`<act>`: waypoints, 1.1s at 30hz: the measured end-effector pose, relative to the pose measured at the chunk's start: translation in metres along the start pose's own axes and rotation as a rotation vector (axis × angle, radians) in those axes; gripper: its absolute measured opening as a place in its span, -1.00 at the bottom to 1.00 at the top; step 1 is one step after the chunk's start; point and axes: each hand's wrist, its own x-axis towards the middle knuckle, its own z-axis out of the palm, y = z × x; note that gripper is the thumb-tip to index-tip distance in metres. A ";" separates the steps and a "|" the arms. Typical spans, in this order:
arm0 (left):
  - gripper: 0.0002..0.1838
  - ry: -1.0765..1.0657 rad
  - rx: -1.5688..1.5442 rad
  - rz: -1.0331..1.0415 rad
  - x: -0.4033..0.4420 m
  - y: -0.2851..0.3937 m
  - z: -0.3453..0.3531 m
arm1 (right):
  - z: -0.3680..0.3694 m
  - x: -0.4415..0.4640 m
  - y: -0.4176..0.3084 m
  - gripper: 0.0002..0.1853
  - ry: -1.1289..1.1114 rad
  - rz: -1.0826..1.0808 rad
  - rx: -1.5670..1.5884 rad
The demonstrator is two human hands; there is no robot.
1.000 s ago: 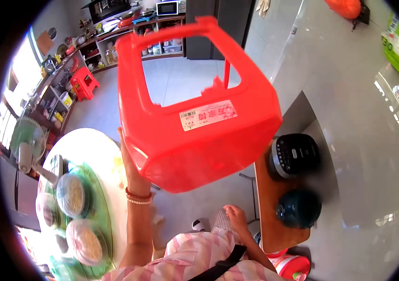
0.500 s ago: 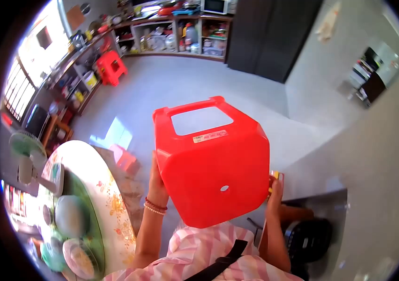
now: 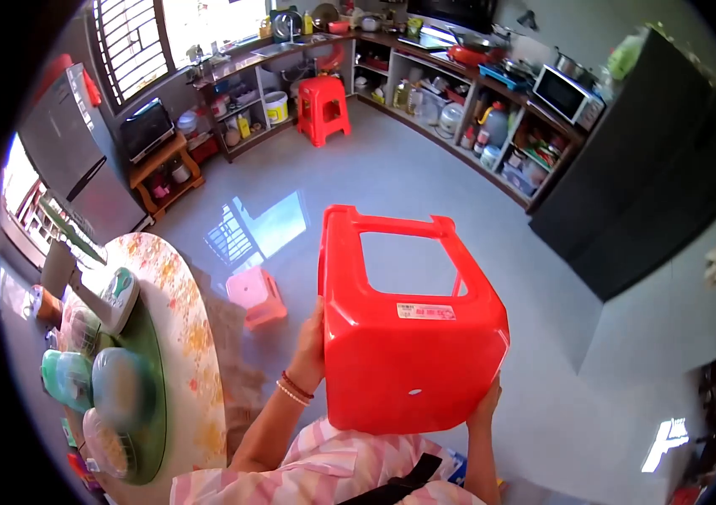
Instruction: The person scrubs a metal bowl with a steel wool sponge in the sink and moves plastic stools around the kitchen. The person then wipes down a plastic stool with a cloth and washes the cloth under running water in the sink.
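Note:
A red plastic stool (image 3: 400, 370) is held up in front of my body, its seat facing me and its open-sided legs pointing away. A small white label is stuck on it below the leg opening, and one hole shows in the seat. My left hand (image 3: 311, 347), with beaded bracelets at the wrist, grips the stool's left side; its fingertips are hidden behind the plastic. On the lower right side my right hand (image 3: 484, 406) is pressed to the stool, most of its fingers hidden behind it.
Left of me stands a floral-patterned table (image 3: 194, 353) with covered dishes and a fan (image 3: 80, 252). A low pink stool (image 3: 257, 296) sits on the floor beside it. Farther off are stacked red stools (image 3: 323, 109), kitchen counters with shelves, and a dark cabinet (image 3: 640, 168).
My view has swung left, bringing the window, fridge and counters into sight. The red stool is still in my hands, and my right hand shows closer against its side.

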 end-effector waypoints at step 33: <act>-0.56 0.352 -0.008 0.269 0.706 0.280 0.070 | 0.596 0.644 -0.101 -0.55 -0.348 -0.110 -0.144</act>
